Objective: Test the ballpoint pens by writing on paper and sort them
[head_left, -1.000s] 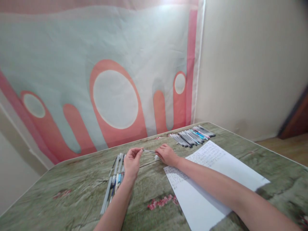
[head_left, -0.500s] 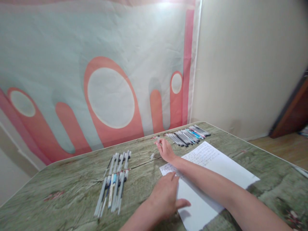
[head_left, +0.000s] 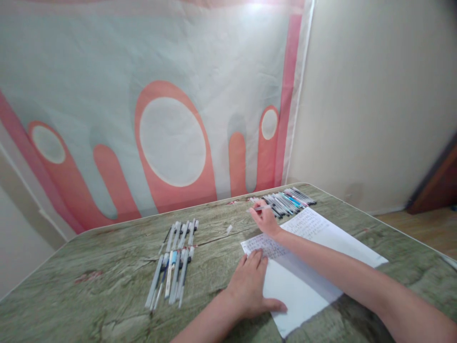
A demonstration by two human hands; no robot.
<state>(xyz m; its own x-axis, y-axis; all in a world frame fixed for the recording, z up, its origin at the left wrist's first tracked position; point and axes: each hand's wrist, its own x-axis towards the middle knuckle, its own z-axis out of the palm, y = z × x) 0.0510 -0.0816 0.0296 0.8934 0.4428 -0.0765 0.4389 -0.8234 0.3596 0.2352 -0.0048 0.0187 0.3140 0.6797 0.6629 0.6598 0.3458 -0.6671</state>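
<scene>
My left hand (head_left: 248,287) lies flat with fingers spread on the left part of a white sheet of paper (head_left: 303,290), whose upper part bears rows of handwriting. My right hand (head_left: 264,218) is above the sheet's far left edge, fingers pinched round a thin clear pen (head_left: 260,208). A small whitish cap (head_left: 229,229) lies on the table left of my right hand. Just beyond that hand, a row of pens (head_left: 287,201), mostly clear and black with some blue, lies side by side.
Two rows of pens (head_left: 173,271) lie on the left half of the wood-patterned table (head_left: 117,267). A cloth with pink and orange shapes (head_left: 171,143) hangs behind the table's far edge. A plain wall (head_left: 360,105) stands to the right.
My right hand has moved right, from near the cap toward the pen row, and the pen in it now shows. My left hand has flattened onto the paper. The view has shifted slightly.
</scene>
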